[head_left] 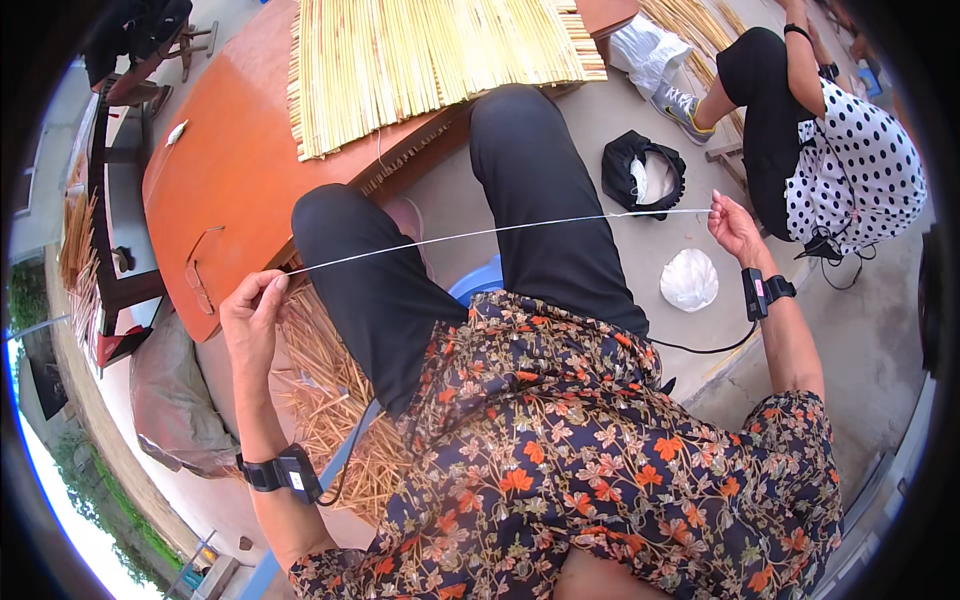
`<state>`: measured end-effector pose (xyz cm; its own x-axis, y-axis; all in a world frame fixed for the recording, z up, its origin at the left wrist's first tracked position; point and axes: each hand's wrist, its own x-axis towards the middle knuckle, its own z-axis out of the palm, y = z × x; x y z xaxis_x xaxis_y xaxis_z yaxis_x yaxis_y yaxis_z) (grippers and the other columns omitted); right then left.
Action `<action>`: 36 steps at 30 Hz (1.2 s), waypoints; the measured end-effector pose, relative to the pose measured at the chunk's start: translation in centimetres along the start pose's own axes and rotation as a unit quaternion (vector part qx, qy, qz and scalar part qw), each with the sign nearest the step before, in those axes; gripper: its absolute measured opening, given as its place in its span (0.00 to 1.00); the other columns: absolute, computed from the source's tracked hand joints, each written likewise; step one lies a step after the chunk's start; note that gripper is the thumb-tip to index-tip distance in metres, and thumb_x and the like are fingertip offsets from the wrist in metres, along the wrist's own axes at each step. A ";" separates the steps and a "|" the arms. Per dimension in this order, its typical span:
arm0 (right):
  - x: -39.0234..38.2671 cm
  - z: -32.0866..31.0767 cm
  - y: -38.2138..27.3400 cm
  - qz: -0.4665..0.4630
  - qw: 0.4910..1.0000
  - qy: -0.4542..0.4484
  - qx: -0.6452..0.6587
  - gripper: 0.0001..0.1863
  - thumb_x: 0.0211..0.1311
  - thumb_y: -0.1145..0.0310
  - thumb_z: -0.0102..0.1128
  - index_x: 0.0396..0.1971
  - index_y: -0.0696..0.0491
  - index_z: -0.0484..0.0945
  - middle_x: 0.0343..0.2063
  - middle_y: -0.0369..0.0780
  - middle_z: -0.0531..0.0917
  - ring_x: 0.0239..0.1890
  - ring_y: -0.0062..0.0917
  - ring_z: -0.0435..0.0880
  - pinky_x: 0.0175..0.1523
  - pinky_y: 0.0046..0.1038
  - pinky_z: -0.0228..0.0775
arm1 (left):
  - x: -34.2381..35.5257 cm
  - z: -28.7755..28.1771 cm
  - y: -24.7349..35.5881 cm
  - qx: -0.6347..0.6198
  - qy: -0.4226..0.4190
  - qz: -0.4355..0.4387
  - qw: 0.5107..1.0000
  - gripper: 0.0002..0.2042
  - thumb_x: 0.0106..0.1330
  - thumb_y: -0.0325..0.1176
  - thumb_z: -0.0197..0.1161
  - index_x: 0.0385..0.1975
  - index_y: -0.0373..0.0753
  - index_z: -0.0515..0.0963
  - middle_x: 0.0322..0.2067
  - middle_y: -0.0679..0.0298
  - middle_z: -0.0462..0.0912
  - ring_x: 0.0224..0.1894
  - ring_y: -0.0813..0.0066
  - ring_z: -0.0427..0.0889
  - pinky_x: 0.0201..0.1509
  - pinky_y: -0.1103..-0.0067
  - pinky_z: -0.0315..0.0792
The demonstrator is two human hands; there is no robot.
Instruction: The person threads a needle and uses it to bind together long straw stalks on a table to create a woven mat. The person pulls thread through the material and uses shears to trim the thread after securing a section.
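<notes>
Smooth tabletop [235,185], ribbed mat [440,55]; left hand [252,312], right hand [735,229] hold taut string [500,231].

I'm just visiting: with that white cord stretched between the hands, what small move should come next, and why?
Perhaps carry the white cord forward to the reed mat. The left hand and right hand both hold it, it looks taut and untangled, and the mat lies just ahead on the orange-brown table.
</notes>
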<state>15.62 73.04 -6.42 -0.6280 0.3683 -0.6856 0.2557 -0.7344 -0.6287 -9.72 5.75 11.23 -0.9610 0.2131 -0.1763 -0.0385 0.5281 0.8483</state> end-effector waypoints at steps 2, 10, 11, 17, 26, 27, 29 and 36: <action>0.5 -0.4 -0.9 -0.011 0.999 0.002 0.034 0.08 0.66 0.68 0.59 0.27 0.51 0.73 0.20 0.31 0.75 0.23 0.15 0.74 0.28 0.17 0.71 | 0.4 -0.1 -0.5 0.000 -0.003 -0.004 1.000 0.06 0.66 0.28 0.62 0.32 0.32 0.80 0.22 0.71 0.76 0.21 0.88 0.70 0.25 0.88 0.64; 0.1 1.2 -0.8 -0.187 0.970 0.122 0.093 0.06 0.63 0.74 0.61 0.33 0.56 0.72 0.23 0.37 0.76 0.25 0.23 0.77 0.33 0.24 0.77 | 0.9 -0.7 -0.6 0.033 0.004 -0.014 0.999 0.08 0.68 0.31 0.60 0.33 0.33 0.79 0.21 0.71 0.76 0.21 0.89 0.67 0.25 0.89 0.60; -0.1 1.1 -0.5 -0.197 0.967 0.130 0.095 0.06 0.63 0.74 0.62 0.33 0.56 0.72 0.23 0.38 0.76 0.25 0.24 0.78 0.33 0.25 0.77 | 0.9 -0.6 -0.4 0.046 0.000 -0.018 0.999 0.08 0.68 0.31 0.60 0.32 0.33 0.79 0.21 0.71 0.76 0.20 0.90 0.67 0.24 0.89 0.60; 0.3 -0.5 1.7 -0.235 0.941 0.216 0.108 0.07 0.62 0.73 0.62 0.34 0.57 0.72 0.25 0.39 0.77 0.27 0.27 0.79 0.33 0.27 0.78 | 1.1 -1.1 -1.1 0.029 -0.003 -0.019 0.999 0.08 0.69 0.32 0.60 0.31 0.34 0.79 0.20 0.71 0.74 0.20 0.89 0.67 0.23 0.90 0.58; -2.3 5.3 3.9 -0.257 0.959 0.114 0.033 0.10 0.66 0.70 0.57 0.43 0.58 0.73 0.31 0.40 0.78 0.36 0.26 0.81 0.43 0.27 0.77 | 1.2 -0.3 0.5 0.024 0.015 -0.034 0.999 0.07 0.69 0.30 0.59 0.32 0.33 0.77 0.21 0.70 0.75 0.19 0.89 0.68 0.23 0.89 0.60; -3.4 8.2 3.8 -0.250 0.968 0.029 -0.003 0.11 0.67 0.70 0.56 0.46 0.58 0.73 0.32 0.40 0.79 0.38 0.26 0.81 0.46 0.26 0.77 | 0.9 0.0 1.3 0.020 0.020 -0.018 0.999 0.06 0.68 0.30 0.60 0.32 0.33 0.77 0.21 0.70 0.75 0.20 0.89 0.68 0.23 0.89 0.60; -6.0 13.5 3.8 -0.201 0.978 -0.054 -0.018 0.11 0.69 0.70 0.54 0.46 0.58 0.74 0.34 0.39 0.81 0.41 0.25 0.82 0.48 0.26 0.76 | 1.2 0.6 2.2 0.009 0.032 0.002 0.999 0.06 0.68 0.29 0.60 0.33 0.33 0.78 0.21 0.70 0.74 0.20 0.89 0.68 0.23 0.89 0.61; -12.5 25.5 4.6 -0.189 0.925 -0.266 -0.193 0.05 0.68 0.72 0.56 0.37 0.59 0.76 0.33 0.38 0.80 0.32 0.21 0.82 0.40 0.23 0.76 | 0.7 2.7 3.7 -0.008 0.089 0.040 0.995 0.05 0.68 0.29 0.60 0.33 0.34 0.78 0.21 0.72 0.73 0.22 0.89 0.68 0.25 0.90 0.62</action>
<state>5.88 50.48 8.63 -0.9729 0.1493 -0.1764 0.1224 -0.3144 -0.9414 -9.74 10.07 12.85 -0.9944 0.1045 -0.0171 0.0378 0.5016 0.8643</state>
